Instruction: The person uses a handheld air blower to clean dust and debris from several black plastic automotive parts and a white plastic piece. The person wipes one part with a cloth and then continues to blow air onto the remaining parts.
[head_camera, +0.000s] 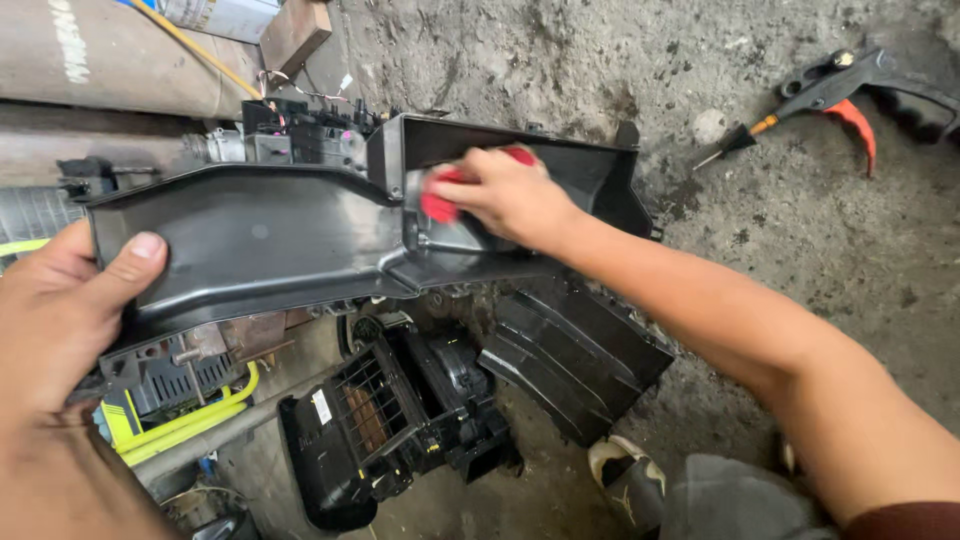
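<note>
Black plastic duct housing (260, 235) is hanging over the concrete floor (800, 220); your left hand (60, 310) is clamping its end while your right hand (510, 195) is gripping a red-handled tool (440, 205) inside it, work apparently midway

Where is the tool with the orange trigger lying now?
The tool with the orange trigger lies on the concrete floor at the top right of the head view, beyond the right hand.

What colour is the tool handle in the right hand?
Red, seen in the head view: the tool handle in the right hand.
</note>
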